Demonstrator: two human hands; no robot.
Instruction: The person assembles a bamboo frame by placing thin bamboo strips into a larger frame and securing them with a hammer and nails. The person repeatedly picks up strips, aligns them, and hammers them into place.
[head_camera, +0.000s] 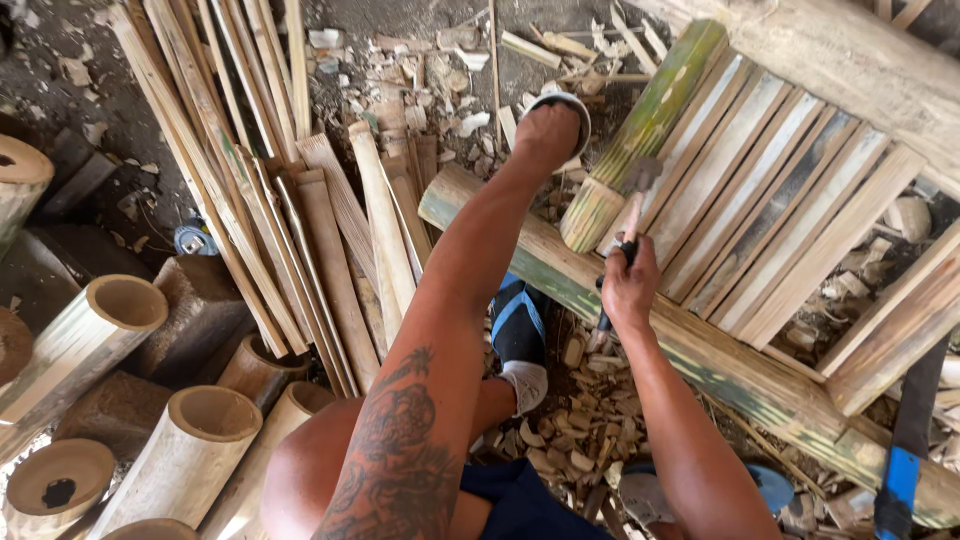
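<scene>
My right hand (628, 285) grips the wooden handle of a hammer (637, 190). The hammer's dark head hovers over the end of a green bamboo pole (650, 120), beside a row of flat bamboo slats (770, 190). My tattooed left arm reaches far forward. My left hand (540, 135) is closed around a small round dark object with a pale rim (565, 100), just left of the green pole's cut end. The slats rest across a thick bamboo beam (700, 350) that runs diagonally below both hands.
Long split bamboo strips (250, 180) lie in a pile at the left. Short bamboo cylinders (190, 440) stand at the lower left. Chips and offcuts (570, 440) cover the ground. A foot in a black and blue shoe (518, 335) sits under the beam. A blue strap (905, 450) hangs at the right.
</scene>
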